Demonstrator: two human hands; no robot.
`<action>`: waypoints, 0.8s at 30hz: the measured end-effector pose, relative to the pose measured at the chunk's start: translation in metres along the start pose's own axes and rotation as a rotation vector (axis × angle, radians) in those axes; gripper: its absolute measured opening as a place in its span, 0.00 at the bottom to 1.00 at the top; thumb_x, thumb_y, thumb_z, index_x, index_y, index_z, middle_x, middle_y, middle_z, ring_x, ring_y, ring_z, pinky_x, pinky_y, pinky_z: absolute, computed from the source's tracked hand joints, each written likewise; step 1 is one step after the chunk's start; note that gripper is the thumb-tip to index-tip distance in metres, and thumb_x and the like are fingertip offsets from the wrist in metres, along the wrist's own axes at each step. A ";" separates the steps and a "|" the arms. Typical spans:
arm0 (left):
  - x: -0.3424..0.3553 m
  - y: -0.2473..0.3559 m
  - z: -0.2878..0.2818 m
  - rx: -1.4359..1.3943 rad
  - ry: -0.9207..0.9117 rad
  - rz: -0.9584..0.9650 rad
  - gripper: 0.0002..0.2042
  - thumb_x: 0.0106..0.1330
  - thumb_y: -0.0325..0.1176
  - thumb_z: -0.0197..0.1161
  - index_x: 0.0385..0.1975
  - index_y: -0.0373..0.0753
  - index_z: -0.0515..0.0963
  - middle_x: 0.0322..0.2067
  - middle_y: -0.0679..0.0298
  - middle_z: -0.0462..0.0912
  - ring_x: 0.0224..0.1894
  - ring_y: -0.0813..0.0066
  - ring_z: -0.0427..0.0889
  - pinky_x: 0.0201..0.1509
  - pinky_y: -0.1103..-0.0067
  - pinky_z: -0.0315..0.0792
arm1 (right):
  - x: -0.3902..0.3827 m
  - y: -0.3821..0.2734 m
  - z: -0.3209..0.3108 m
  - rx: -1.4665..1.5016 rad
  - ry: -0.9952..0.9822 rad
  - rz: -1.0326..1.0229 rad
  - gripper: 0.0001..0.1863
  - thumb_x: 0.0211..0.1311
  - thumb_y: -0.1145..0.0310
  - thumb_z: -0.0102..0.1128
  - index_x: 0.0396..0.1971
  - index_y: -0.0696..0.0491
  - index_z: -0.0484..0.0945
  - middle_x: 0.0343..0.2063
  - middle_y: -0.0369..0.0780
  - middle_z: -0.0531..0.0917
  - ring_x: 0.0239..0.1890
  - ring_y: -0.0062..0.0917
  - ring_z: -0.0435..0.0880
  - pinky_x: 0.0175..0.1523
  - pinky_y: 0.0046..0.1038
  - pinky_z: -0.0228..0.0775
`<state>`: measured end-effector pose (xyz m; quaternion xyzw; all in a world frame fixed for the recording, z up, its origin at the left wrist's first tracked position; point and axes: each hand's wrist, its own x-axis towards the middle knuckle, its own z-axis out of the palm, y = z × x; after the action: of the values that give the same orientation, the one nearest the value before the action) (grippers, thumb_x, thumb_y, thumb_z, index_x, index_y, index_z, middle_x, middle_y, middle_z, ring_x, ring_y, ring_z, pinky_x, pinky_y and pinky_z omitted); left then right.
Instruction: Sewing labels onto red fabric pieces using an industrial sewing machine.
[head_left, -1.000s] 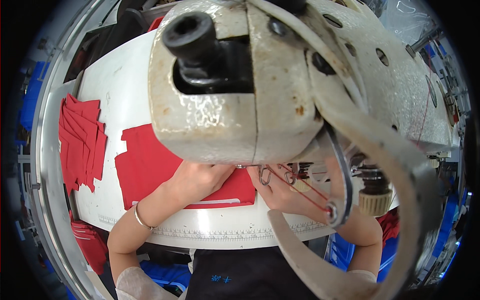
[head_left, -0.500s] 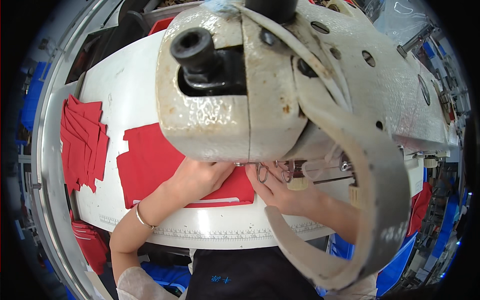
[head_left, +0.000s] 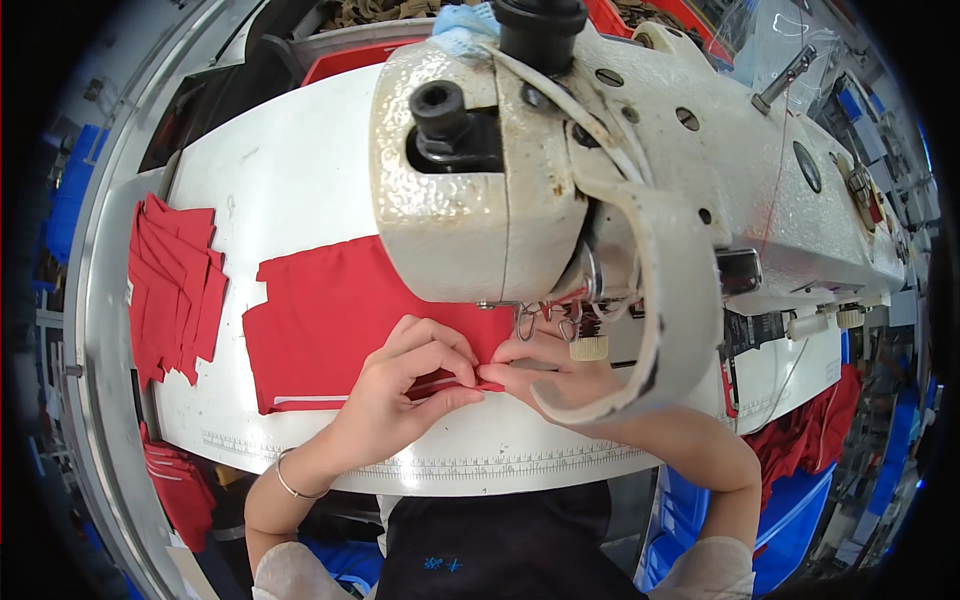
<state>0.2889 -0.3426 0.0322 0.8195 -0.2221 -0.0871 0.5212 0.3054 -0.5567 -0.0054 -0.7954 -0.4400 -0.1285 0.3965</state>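
A red fabric piece (head_left: 320, 320) with a pale strip along its near edge lies flat on the white table (head_left: 260, 170). Its right part passes beneath the head of a sewing machine (head_left: 440, 230). My left hand (head_left: 415, 375) pinches the fabric's near edge between thumb and fingers. Close beside it, my right hand (head_left: 545, 365) grips the same edge, thumb and forefinger pressed together at the right end. The machine's curved pale guard (head_left: 690, 300) covers part of my right hand and wrist.
Several stacked red fabric pieces (head_left: 175, 290) lie at the table's left. More red cloth (head_left: 180, 490) hangs below them. On the right, red cloth (head_left: 815, 430) rests over a blue bin (head_left: 800, 515). A printed ruler scale (head_left: 500, 465) runs along the table's near edge.
Both hands have drawn back toward me from under the machine head and now pinch the fabric's near edge together. The view has shifted, with the machine appearing smaller.
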 end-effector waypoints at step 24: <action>-0.007 -0.005 0.008 0.750 0.206 0.842 0.10 0.42 0.26 0.61 0.26 0.29 0.78 0.32 0.52 0.81 0.34 0.63 0.79 0.36 0.75 0.78 | -0.001 0.006 0.001 0.060 0.198 -0.070 0.15 0.32 0.77 0.70 0.28 0.53 0.83 0.37 0.36 0.81 0.39 0.29 0.78 0.41 0.32 0.72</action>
<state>0.2808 -0.3439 0.0234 0.7935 -0.4930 0.2931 0.2034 0.3093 -0.5584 -0.0100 -0.7507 -0.4301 -0.2071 0.4567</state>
